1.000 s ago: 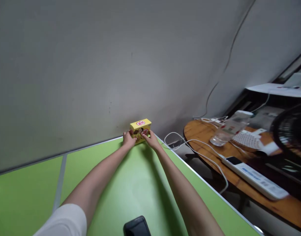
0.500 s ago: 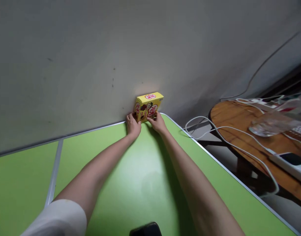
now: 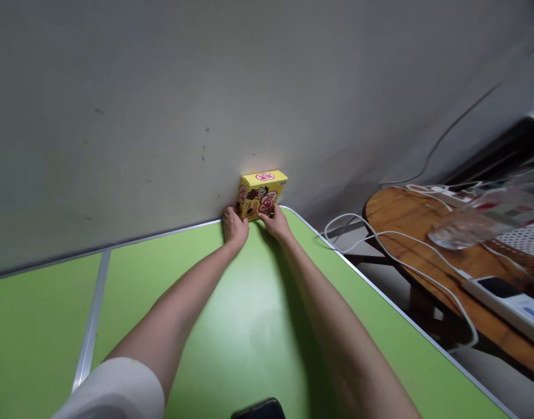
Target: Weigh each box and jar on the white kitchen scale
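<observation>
Two bare hands are gripping a yellow box [image 3: 260, 196] near the middle of the frame. The left hand [image 3: 235, 228] is holding its lower left corner, the fingers bending around the side and the thumb pressing near the bottom of the front. The right hand [image 3: 276, 223] is pinching the lower right corner, its thumb lying across the front and its fingers going behind, where they are mostly hiding from view. The fingers of each hand are parting only about as wide as the box edge they are grasping.

Both arms are reaching forward from the bottom of the frame, slanting inward and nearly straightening; a white sleeve [image 3: 118, 390] is covering the left upper arm at lower left.

The box is standing upright at the far corner of a green table [image 3: 232, 349], close against a grey wall [image 3: 140, 87]; whether it is touching the wall, I cannot tell. Red lettering and a cartoon figure are showing on it. Its top is lying flat, hiding whatever may be inside.

At right, a clear bottle [image 3: 459, 227] is sitting on a wooden table [image 3: 393, 215], blurring too much to show its contents. A power strip [image 3: 511, 305] is lying nearby, a white cable [image 3: 406, 233] looping from it. A dark phone [image 3: 260, 410] is peeking in at bottom centre.
</observation>
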A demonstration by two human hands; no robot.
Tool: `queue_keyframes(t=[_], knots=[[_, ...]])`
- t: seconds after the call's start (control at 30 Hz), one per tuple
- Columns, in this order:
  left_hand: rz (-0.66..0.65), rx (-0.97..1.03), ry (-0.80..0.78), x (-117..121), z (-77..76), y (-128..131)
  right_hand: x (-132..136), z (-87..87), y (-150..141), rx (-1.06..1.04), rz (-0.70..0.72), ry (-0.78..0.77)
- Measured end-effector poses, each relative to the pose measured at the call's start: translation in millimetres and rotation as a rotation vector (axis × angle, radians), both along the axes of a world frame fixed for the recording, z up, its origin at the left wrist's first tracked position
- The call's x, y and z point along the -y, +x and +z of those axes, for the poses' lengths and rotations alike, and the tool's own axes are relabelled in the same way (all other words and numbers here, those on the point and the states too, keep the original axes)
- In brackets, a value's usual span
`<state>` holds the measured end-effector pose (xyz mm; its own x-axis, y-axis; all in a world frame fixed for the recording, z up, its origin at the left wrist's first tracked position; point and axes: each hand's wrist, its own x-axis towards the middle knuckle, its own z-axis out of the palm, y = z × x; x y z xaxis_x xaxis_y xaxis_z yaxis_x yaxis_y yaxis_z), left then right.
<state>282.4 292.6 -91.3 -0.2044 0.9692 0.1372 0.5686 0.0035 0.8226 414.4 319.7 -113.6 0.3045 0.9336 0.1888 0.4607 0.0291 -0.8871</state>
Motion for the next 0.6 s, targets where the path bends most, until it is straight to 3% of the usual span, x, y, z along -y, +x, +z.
queue_keyframes(t=[0.17,0.27,0.33,0.43,0.6], knots=[[-0.008,0.004,-0.040,-3,1.0,0,-1,4.4,-2,-0.022,0.007,-0.030],[-0.023,0.026,-0.089,0,12.2,-2,11,15.4,-4,-0.037,-0.018,-0.066],[-0.059,0.052,-0.127,14,25.1,-11,33,27.1,-9,-0.036,-0.049,-0.089],[-0.185,0.104,-0.167,63,48.4,-46,91,48.0,-36,-0.025,0.013,-0.104],[-0.406,0.162,-0.206,210,81.3,-156,226,84.7,-129,-0.053,0.582,-0.136]])
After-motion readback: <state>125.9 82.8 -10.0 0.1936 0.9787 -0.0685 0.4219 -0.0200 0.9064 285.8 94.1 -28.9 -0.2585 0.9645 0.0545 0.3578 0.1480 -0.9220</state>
